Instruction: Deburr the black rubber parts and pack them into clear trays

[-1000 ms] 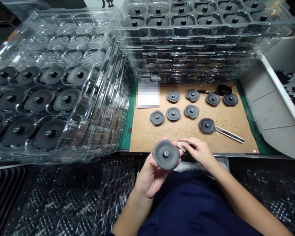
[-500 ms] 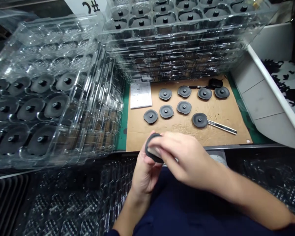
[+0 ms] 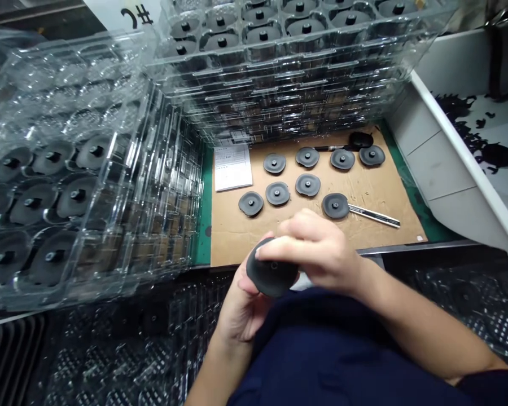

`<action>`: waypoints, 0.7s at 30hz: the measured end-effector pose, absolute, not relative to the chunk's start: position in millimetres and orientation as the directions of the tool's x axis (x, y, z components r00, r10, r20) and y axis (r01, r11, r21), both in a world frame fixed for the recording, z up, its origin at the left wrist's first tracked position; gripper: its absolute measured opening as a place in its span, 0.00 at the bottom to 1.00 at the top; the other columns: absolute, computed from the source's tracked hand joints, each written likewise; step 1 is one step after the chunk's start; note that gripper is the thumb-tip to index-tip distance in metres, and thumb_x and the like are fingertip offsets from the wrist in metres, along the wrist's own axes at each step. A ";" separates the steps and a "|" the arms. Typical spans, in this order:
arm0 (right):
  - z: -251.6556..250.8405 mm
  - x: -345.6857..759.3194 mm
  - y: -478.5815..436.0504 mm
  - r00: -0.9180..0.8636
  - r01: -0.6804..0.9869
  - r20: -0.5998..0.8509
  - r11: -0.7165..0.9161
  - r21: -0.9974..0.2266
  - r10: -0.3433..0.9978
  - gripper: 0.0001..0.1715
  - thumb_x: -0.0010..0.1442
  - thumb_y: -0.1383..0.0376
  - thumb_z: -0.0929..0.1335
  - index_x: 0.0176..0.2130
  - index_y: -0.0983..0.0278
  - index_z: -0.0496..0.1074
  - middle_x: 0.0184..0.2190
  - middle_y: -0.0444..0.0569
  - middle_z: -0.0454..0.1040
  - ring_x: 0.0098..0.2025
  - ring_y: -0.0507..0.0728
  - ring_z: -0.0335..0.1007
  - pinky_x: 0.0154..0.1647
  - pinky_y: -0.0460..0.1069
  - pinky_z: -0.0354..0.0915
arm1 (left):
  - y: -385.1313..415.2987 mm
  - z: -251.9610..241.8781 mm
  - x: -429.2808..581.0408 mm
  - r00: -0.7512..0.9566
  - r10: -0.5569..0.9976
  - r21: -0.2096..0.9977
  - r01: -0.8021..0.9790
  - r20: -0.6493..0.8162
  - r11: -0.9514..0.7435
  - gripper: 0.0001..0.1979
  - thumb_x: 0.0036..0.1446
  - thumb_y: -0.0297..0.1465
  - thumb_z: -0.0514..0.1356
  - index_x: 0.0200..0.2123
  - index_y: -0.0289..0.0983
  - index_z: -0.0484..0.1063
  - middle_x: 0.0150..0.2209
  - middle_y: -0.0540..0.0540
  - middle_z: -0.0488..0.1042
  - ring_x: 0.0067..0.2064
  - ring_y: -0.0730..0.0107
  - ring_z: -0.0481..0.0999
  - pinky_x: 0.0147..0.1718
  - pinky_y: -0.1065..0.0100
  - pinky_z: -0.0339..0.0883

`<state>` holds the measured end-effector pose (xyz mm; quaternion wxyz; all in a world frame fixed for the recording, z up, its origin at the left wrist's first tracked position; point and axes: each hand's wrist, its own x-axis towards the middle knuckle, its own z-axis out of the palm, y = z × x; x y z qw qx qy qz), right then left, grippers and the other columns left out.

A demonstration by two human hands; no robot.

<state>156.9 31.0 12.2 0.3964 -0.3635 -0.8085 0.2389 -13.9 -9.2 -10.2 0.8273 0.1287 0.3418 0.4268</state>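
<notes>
A dark grey, roughly round rubber disc (image 3: 271,279) is held up in front of my body, its face with a small central mark turned toward me. My left hand (image 3: 242,301) grips its left and lower edge, thumb on the rim. From the right, my right hand (image 3: 319,248) has its fingers bent over the upper part of the same disc; some fingertips are hidden behind it. Beyond my hands, several similar discs with a short central stud, such as this one (image 3: 251,203), lie on a cardboard sheet (image 3: 232,242).
A slim cutter-like tool (image 3: 375,215) touches one disc. A paper pad (image 3: 232,169) lies at the sheet's left. Stacked clear plastic trays (image 3: 279,79) stand behind, and more trays (image 3: 161,186) at left, holding discs. A white bin wall (image 3: 465,158) borders the right, with black scraps (image 3: 497,155) beyond.
The disc in my hands has turned from a steep edge-on tilt to show its broad face. My right fingers have shifted across it. The whole view has moved slightly.
</notes>
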 end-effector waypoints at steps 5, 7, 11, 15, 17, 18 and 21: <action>-57.5 165.6 45.1 -0.265 0.492 0.178 0.292 -0.820 0.947 0.14 0.63 0.67 0.62 0.46 0.60 0.73 0.37 0.48 0.73 0.40 0.54 0.66 0.44 0.52 0.63 | -14.9 -10.7 -21.1 0.463 0.748 0.415 -0.631 -0.476 0.655 0.31 0.41 0.43 0.68 0.51 0.43 0.70 0.52 0.43 0.73 0.49 0.52 0.75 0.46 0.62 0.72; -84.3 167.5 37.6 -0.237 0.576 0.129 0.247 -0.779 0.963 0.14 0.61 0.67 0.64 0.44 0.59 0.75 0.38 0.50 0.72 0.43 0.57 0.65 0.47 0.55 0.61 | -17.2 -14.6 -22.4 0.482 0.752 0.377 -0.661 -0.449 0.649 0.29 0.42 0.43 0.68 0.50 0.44 0.71 0.51 0.45 0.74 0.50 0.53 0.75 0.46 0.63 0.71; -96.7 169.3 12.0 -0.090 0.598 0.140 0.165 -0.784 0.986 0.17 0.62 0.68 0.62 0.49 0.61 0.72 0.47 0.54 0.68 0.50 0.60 0.61 0.53 0.59 0.58 | -17.1 -19.8 -23.4 0.550 0.728 0.282 -0.683 -0.409 0.674 0.28 0.46 0.46 0.64 0.52 0.46 0.69 0.50 0.47 0.75 0.50 0.56 0.75 0.48 0.64 0.70; -76.1 173.5 -10.6 -0.072 0.553 0.110 0.131 -0.823 0.991 0.18 0.62 0.71 0.59 0.46 0.60 0.73 0.40 0.50 0.72 0.44 0.56 0.66 0.47 0.54 0.64 | -12.1 -17.9 -23.2 0.575 0.697 0.241 -0.670 -0.430 0.702 0.32 0.47 0.50 0.60 0.55 0.45 0.66 0.47 0.46 0.76 0.47 0.56 0.77 0.44 0.65 0.72; -69.9 175.0 -19.4 -0.103 0.529 0.077 0.120 -0.840 0.992 0.17 0.62 0.71 0.60 0.43 0.60 0.74 0.37 0.49 0.74 0.42 0.56 0.68 0.45 0.53 0.65 | -11.5 -16.9 -21.7 0.565 0.683 0.254 -0.654 -0.464 0.713 0.32 0.50 0.52 0.57 0.55 0.44 0.65 0.46 0.44 0.75 0.42 0.59 0.79 0.38 0.67 0.73; -69.0 175.1 -23.2 -0.114 0.521 0.060 0.111 -0.846 0.992 0.16 0.62 0.71 0.60 0.42 0.60 0.74 0.37 0.49 0.74 0.42 0.56 0.68 0.44 0.53 0.65 | -12.3 -16.8 -20.6 0.540 0.699 0.300 -0.647 -0.469 0.701 0.32 0.51 0.52 0.56 0.56 0.44 0.65 0.46 0.44 0.75 0.38 0.61 0.79 0.33 0.68 0.74; -71.8 173.4 -31.8 -0.134 0.509 0.023 0.089 -0.856 0.991 0.16 0.62 0.71 0.60 0.41 0.61 0.75 0.35 0.49 0.75 0.40 0.56 0.69 0.42 0.53 0.66 | -17.6 -18.6 -17.1 0.291 0.899 0.704 -0.560 -0.326 0.437 0.28 0.49 0.47 0.62 0.54 0.47 0.66 0.48 0.43 0.74 0.37 0.62 0.78 0.36 0.63 0.72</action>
